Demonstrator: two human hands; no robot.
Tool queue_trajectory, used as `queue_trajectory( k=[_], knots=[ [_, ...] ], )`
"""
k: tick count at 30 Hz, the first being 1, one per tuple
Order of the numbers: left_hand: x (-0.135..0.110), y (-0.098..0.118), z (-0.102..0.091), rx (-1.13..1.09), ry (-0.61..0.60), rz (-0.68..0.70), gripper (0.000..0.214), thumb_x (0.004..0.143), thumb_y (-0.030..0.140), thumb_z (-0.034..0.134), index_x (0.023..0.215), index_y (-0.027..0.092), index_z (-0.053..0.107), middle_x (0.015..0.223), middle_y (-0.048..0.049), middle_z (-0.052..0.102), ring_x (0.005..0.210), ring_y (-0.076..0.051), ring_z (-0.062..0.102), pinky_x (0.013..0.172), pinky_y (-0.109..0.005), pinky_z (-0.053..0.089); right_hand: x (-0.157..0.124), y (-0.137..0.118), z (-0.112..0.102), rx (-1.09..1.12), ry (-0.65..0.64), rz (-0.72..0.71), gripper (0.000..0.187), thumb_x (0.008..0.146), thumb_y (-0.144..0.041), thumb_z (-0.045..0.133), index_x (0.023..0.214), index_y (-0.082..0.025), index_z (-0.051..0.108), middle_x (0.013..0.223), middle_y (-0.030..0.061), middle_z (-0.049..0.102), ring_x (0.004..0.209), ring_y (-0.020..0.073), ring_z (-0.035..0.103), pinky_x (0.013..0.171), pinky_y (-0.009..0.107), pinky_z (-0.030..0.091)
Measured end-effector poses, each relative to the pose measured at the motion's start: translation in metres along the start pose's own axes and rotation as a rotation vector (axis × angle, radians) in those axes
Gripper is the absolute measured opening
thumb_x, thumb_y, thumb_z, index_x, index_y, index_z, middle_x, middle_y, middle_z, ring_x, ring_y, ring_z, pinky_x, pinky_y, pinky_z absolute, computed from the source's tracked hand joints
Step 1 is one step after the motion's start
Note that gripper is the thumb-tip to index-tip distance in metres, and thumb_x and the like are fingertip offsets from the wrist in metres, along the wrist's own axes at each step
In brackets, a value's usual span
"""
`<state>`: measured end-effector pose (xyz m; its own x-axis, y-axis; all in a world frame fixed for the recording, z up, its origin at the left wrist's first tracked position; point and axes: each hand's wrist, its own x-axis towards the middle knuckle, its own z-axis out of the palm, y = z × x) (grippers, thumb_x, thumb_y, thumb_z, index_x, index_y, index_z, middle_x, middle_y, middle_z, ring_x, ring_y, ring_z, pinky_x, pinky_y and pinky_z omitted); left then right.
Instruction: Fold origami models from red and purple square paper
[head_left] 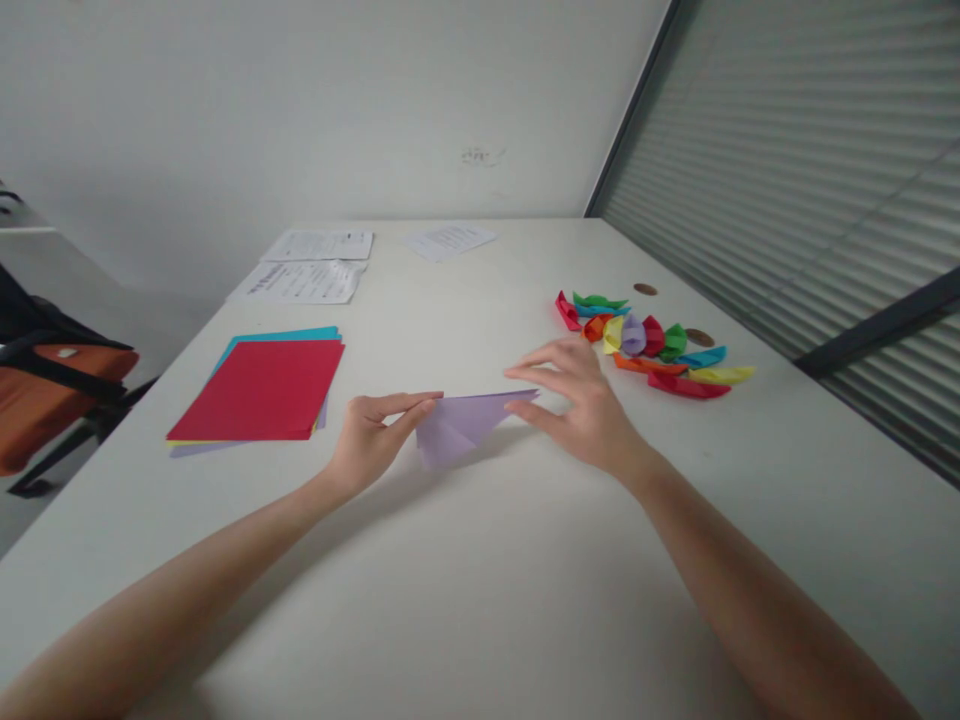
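Observation:
A folded lilac paper [463, 424] lies on the white table [480, 600] between my hands. My left hand [373, 437] pinches its left corner with fingers pressed together. At the paper's right tip is my right hand [581, 401], fingers stretched out and apart, fingertips touching the paper. A stack of coloured square sheets [262, 391], red on top, lies to the left. A pile of several folded coloured paper boats [651, 344] sits to the right, beyond my right hand.
Printed white sheets [307, 268] and another sheet [448, 240] lie at the table's far side by the wall. An orange chair [52, 400] stands off the left edge. A window with blinds [810, 180] runs along the right.

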<state>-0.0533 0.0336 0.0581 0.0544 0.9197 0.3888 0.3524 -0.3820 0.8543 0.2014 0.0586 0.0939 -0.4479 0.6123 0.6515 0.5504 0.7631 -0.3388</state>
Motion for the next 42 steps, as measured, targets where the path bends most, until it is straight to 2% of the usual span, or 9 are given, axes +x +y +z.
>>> queue_trajectory(
  k=[3,9,19,23,26,29,35,39,42],
  knots=[
    [-0.001,0.006,-0.001,0.049,-0.060,0.130,0.016,0.086,0.030,0.065,0.091,0.023,0.078,0.090,-0.0032,0.077,0.080,-0.019,0.073,0.073,-0.026,0.058,-0.001,-0.007,0.007,-0.030,-0.118,-0.038,0.009,0.086,-0.030,0.067,0.091,-0.024,0.072,0.091,0.0040,0.072,0.095,0.0224,0.054,0.086,0.041,0.037],
    [-0.001,0.006,-0.002,0.073,-0.083,0.208,0.018,0.089,0.030,0.062,0.093,0.024,0.078,0.089,-0.0036,0.077,0.078,-0.018,0.072,0.073,-0.027,0.057,-0.001,0.000,0.006,-0.044,-0.093,-0.059,0.010,0.088,-0.024,0.064,0.081,-0.021,0.070,0.077,0.0017,0.070,0.085,0.0194,0.054,0.080,0.038,0.035],
    [0.003,-0.006,-0.006,0.065,0.062,0.131,0.015,0.085,0.031,0.066,0.091,0.024,0.079,0.090,-0.0029,0.077,0.078,-0.019,0.073,0.069,-0.027,0.058,0.000,0.021,-0.005,-0.240,-0.014,-0.074,0.014,0.091,-0.028,0.060,0.080,-0.022,0.066,0.078,0.0036,0.069,0.085,0.0228,0.052,0.080,0.040,0.036],
    [0.006,-0.009,-0.007,0.086,0.142,0.114,0.015,0.084,0.031,0.067,0.090,0.024,0.079,0.091,-0.0022,0.077,0.080,-0.020,0.074,0.072,-0.028,0.059,-0.001,0.034,-0.011,-0.269,0.117,-0.045,0.014,0.091,-0.025,0.059,0.080,-0.022,0.066,0.078,0.0050,0.068,0.084,0.0235,0.053,0.078,0.040,0.039],
    [0.008,-0.011,-0.008,0.113,0.135,0.175,0.014,0.085,0.029,0.066,0.090,0.023,0.078,0.089,-0.0030,0.077,0.078,-0.019,0.073,0.069,-0.027,0.058,-0.001,0.033,-0.010,-0.216,0.183,-0.047,0.010,0.090,-0.023,0.059,0.083,-0.022,0.067,0.079,0.0050,0.067,0.082,0.0226,0.054,0.079,0.040,0.041],
    [0.008,-0.009,-0.008,0.159,0.075,0.302,0.014,0.087,0.027,0.065,0.090,0.022,0.078,0.085,-0.0036,0.077,0.074,-0.017,0.072,0.066,-0.027,0.056,0.000,0.020,-0.004,-0.168,0.130,-0.093,0.008,0.088,-0.024,0.062,0.093,-0.021,0.068,0.087,0.0059,0.068,0.086,0.0225,0.055,0.082,0.040,0.042],
    [0.005,0.002,-0.007,0.250,-0.036,0.501,0.018,0.090,0.020,0.061,0.100,0.022,0.075,0.088,-0.0043,0.077,0.076,-0.016,0.072,0.073,-0.029,0.053,0.002,-0.012,0.007,-0.164,-0.040,-0.202,0.021,0.087,-0.032,0.065,0.105,-0.020,0.068,0.097,0.0067,0.070,0.094,0.0231,0.053,0.083,0.040,0.038],
    [0.003,0.010,-0.005,0.199,-0.072,0.494,0.017,0.089,0.018,0.062,0.099,0.021,0.075,0.088,-0.0043,0.077,0.074,-0.015,0.072,0.071,-0.027,0.053,0.010,-0.025,0.006,-0.124,-0.136,-0.217,0.012,0.091,-0.030,0.061,0.092,-0.021,0.069,0.088,0.0033,0.071,0.089,0.0199,0.054,0.082,0.039,0.035],
    [0.004,0.019,-0.003,0.133,-0.055,0.421,0.015,0.088,0.020,0.063,0.094,0.021,0.077,0.087,-0.0035,0.077,0.074,-0.015,0.072,0.071,-0.026,0.055,0.019,-0.028,0.004,-0.091,-0.178,-0.198,0.016,0.093,-0.027,0.057,0.083,-0.020,0.066,0.081,0.0021,0.068,0.081,0.0171,0.054,0.079,0.037,0.034]
  ],
)
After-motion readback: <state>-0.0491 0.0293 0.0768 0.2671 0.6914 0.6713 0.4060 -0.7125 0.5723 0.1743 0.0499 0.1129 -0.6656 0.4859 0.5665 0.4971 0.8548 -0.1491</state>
